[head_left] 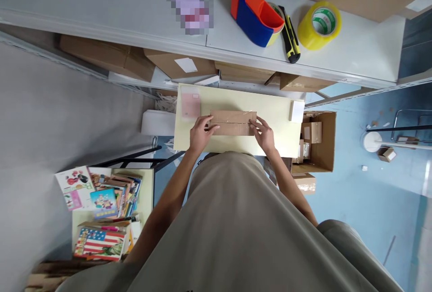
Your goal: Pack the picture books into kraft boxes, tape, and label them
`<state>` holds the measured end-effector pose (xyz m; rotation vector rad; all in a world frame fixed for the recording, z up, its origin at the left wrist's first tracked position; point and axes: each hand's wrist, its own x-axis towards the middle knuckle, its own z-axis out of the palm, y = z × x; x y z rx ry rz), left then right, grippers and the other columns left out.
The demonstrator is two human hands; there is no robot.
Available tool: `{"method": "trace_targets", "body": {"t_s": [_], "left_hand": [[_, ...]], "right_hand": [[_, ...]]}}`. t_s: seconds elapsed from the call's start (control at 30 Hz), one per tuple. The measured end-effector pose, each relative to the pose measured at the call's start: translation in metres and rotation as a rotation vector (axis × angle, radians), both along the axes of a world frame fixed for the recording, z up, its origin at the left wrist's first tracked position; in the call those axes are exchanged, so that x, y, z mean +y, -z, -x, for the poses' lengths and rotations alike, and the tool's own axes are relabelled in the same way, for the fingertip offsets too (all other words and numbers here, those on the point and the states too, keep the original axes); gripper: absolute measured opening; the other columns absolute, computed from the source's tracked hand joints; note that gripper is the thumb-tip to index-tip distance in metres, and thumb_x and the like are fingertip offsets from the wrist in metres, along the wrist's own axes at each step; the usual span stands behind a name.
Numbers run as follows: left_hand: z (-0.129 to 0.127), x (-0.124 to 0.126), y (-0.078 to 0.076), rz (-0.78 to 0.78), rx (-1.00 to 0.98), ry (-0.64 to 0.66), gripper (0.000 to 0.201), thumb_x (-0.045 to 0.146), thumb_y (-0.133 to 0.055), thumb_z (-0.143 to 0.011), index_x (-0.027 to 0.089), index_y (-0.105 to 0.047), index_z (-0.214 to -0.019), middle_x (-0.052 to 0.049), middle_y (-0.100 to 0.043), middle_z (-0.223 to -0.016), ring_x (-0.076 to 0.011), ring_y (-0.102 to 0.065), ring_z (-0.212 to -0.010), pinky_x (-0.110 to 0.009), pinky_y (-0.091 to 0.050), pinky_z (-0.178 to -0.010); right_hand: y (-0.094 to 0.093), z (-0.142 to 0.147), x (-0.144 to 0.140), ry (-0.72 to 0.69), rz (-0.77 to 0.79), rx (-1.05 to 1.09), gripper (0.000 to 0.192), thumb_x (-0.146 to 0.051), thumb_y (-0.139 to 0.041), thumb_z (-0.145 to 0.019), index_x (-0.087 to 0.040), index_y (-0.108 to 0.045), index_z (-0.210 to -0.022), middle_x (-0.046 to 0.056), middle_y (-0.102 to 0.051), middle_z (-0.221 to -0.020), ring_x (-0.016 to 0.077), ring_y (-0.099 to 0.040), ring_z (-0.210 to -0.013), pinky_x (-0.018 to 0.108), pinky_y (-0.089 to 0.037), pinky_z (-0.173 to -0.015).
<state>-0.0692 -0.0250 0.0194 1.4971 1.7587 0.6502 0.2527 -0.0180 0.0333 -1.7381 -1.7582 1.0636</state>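
Left of the work area, a side surface carries a stack of picture books, untouched by either hand. On the pale desk, a pink card lies at the far left corner.

The left hand holds the left end of the small cardboard box, its grip closed on that end with the fingers curled over the top edge. The box lies flat at the centre of the desk, long side running left to right. A strip of clear tape appears to cover its top seam, so sealing looks largely complete; whether the ends are taped cannot be determined.

The right hand grips the right end in the same manner, fingers pressed onto the top.

Further right, a white pad sits at the desk edge. On the far shelf rest a tape dispenser, a utility knife and a yellow tape roll, none in hand.
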Motion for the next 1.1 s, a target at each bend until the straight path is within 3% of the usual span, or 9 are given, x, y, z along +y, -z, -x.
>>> {"method": "trace_targets", "body": {"t_s": [0.1, 0.27, 0.43, 0.57, 0.77, 1.1], "left_hand": [[-0.005, 0.002, 0.009, -0.029, -0.031, -0.035, 0.040, 0.043, -0.079, -0.107, 0.023, -0.068, -0.140, -0.017, -0.069, -0.150, -0.0312, -0.070, -0.140, -0.043, -0.063, -0.115], [-0.018, 0.004, 0.030, -0.112, -0.114, 0.029, 0.034, 0.040, -0.058, -0.117, 0.022, -0.052, -0.145, -0.026, -0.043, -0.182, -0.0331, -0.039, -0.176, -0.059, -0.041, -0.140], [-0.024, 0.004, 0.048, -0.244, -0.170, 0.059, 0.061, 0.059, -0.046, -0.119, 0.019, -0.041, -0.164, -0.028, -0.030, -0.190, -0.0351, -0.027, -0.181, -0.063, -0.027, -0.147], [-0.024, 0.004, 0.056, -0.272, -0.171, 0.047, 0.073, 0.067, -0.041, -0.119, 0.019, -0.038, -0.175, -0.027, -0.035, -0.188, -0.0355, -0.030, -0.180, -0.061, -0.023, -0.149], [-0.024, 0.005, 0.061, -0.280, -0.225, 0.005, 0.078, 0.076, -0.040, -0.117, 0.022, -0.044, -0.174, -0.025, -0.043, -0.184, -0.0347, -0.035, -0.178, -0.059, -0.026, -0.148], [-0.006, 0.013, 0.063, -0.282, -0.286, 0.014, 0.071, 0.075, -0.040, -0.118, 0.024, -0.061, -0.163, -0.022, -0.060, -0.170, -0.0330, -0.054, -0.166, -0.057, -0.041, -0.141]], "right_hand": [[0.005, 0.006, 0.010, 0.066, -0.033, -0.029, 0.060, -0.071, -0.048, -0.117, -0.027, -0.083, -0.138, 0.015, -0.071, -0.154, 0.0329, -0.076, -0.136, 0.053, -0.073, -0.114], [0.022, 0.017, 0.020, 0.108, -0.071, -0.083, 0.056, -0.067, -0.047, -0.119, -0.025, -0.081, -0.128, 0.017, -0.066, -0.144, 0.0312, -0.076, -0.124, 0.053, -0.072, -0.111], [0.030, 0.022, 0.012, 0.109, -0.206, -0.117, 0.051, -0.061, -0.048, -0.121, -0.022, -0.081, -0.119, 0.018, -0.068, -0.138, 0.0266, -0.080, -0.106, 0.049, -0.074, -0.097], [0.028, 0.018, 0.014, 0.076, -0.231, -0.046, 0.047, -0.062, -0.056, -0.118, -0.022, -0.079, -0.113, 0.017, -0.068, -0.136, 0.0260, -0.079, -0.108, 0.046, -0.074, -0.097], [0.025, 0.014, 0.025, 0.009, -0.156, 0.023, 0.042, -0.063, -0.062, -0.115, -0.023, -0.076, -0.113, 0.019, -0.058, -0.170, 0.0283, -0.076, -0.126, 0.048, -0.073, -0.103], [0.028, 0.017, 0.026, 0.047, -0.107, 0.061, 0.039, -0.060, -0.065, -0.113, -0.024, -0.079, -0.113, 0.019, -0.059, -0.175, 0.0328, -0.070, -0.145, 0.049, -0.070, -0.105]]}}
